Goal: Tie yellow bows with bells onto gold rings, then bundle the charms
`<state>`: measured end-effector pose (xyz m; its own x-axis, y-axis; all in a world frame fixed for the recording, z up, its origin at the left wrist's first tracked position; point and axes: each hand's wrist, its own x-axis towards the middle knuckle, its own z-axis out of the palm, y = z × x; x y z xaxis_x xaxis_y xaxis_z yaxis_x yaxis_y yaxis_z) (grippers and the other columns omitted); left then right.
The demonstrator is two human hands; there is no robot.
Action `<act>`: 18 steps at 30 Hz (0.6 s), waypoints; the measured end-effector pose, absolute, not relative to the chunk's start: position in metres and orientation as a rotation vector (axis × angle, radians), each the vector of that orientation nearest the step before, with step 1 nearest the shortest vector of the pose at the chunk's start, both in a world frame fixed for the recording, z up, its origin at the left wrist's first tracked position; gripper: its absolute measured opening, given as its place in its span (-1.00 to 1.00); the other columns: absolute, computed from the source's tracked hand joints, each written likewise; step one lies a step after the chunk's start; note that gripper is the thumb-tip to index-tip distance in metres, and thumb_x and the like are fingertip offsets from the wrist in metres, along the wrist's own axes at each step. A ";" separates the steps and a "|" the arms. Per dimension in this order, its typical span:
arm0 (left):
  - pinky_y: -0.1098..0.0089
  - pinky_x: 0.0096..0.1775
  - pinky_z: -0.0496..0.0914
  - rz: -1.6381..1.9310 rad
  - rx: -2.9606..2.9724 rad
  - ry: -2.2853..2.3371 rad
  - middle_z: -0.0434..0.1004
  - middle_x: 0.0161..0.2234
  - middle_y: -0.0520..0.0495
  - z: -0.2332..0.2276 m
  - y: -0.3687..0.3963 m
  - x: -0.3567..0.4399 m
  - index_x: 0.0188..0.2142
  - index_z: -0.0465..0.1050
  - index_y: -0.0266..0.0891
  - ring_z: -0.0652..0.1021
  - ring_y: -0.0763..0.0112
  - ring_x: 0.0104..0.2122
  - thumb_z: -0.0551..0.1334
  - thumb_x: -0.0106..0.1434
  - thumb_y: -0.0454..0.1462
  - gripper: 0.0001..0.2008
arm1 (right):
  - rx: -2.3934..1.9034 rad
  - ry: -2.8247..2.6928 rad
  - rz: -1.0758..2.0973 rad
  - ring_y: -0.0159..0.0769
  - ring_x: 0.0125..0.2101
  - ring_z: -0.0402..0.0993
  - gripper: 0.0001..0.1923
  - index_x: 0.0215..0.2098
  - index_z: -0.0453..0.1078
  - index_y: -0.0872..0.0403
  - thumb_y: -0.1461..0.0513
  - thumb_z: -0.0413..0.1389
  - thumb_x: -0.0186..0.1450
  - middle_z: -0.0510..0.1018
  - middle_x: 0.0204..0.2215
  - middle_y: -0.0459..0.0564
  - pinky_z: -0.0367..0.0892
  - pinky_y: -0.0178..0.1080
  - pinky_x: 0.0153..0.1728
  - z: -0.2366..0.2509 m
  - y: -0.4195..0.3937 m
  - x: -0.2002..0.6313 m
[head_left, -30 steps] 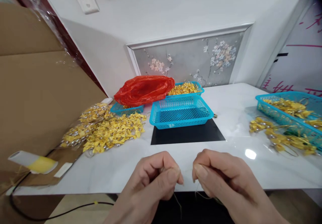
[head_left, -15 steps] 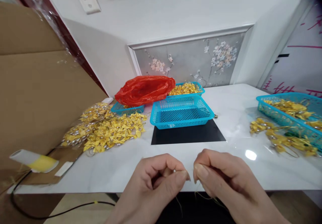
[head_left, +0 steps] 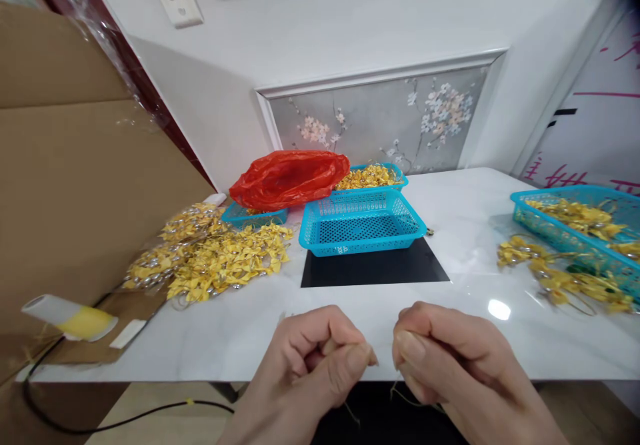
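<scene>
Thin yellowish thread [head_left: 407, 400], pinched at the near bench [head_left: 350, 312] edge.
Held between left hand [head_left: 310, 358] and right hand [head_left: 445, 365], both curled in fists, thumbs pressed to forefingers, close together but apart. Loose ends dangling below the knuckles, fine and hard to make out.

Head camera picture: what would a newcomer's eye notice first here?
First, the two hands at the bottom centre: the left hand and right hand each pinch a thin thread at the table's near edge. Next, the heap of yellow bows at the left of the white table. Behind it lies a red plastic bag, with an empty blue basket in the middle.
</scene>
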<state>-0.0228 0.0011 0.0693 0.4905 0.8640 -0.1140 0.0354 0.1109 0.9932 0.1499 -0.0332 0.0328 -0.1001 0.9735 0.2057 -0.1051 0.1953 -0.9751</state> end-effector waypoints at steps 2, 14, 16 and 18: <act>0.41 -0.56 -0.07 0.709 1.320 0.875 0.06 -0.66 0.18 0.070 0.001 -0.023 -0.52 0.43 -0.24 0.07 0.56 -0.62 0.33 0.13 0.02 -0.63 | -0.940 -1.297 1.190 -0.45 -0.64 0.08 -0.54 -0.54 0.26 0.09 -0.05 0.02 0.36 0.23 -0.68 -0.13 -0.03 -0.33 -0.64 0.033 -0.035 0.151; 0.41 -0.57 -0.05 0.727 1.619 0.982 -0.11 -0.64 0.23 0.066 0.005 -0.023 -0.16 0.54 -0.10 0.00 0.52 -0.63 0.30 0.20 -0.05 -0.73 | -1.106 -1.503 0.883 -0.44 -0.61 0.08 -0.57 -0.53 0.22 0.07 0.02 -0.10 0.42 0.16 -0.65 -0.17 0.03 -0.32 -0.58 0.037 -0.033 0.149; 0.41 -0.57 -0.02 0.794 1.744 1.049 -0.14 -0.67 0.23 0.062 0.005 -0.020 -0.23 0.60 -0.10 0.02 0.53 -0.64 0.30 0.21 -0.12 -0.80 | -1.108 -1.558 0.772 -0.44 -0.62 0.10 -0.59 -0.53 0.19 0.06 0.07 -0.10 0.43 0.19 -0.65 -0.16 0.06 -0.32 -0.58 0.035 -0.032 0.148; 0.40 -0.55 0.03 0.830 1.870 1.078 -0.09 -0.69 0.20 0.059 0.005 -0.018 -0.36 0.63 -0.12 0.08 0.52 -0.64 0.25 0.25 -0.17 -0.82 | -1.113 -1.610 0.688 -0.43 -0.60 0.14 -0.61 -0.52 0.18 0.06 0.09 -0.11 0.43 0.23 -0.62 -0.15 0.09 -0.33 -0.58 0.033 -0.032 0.148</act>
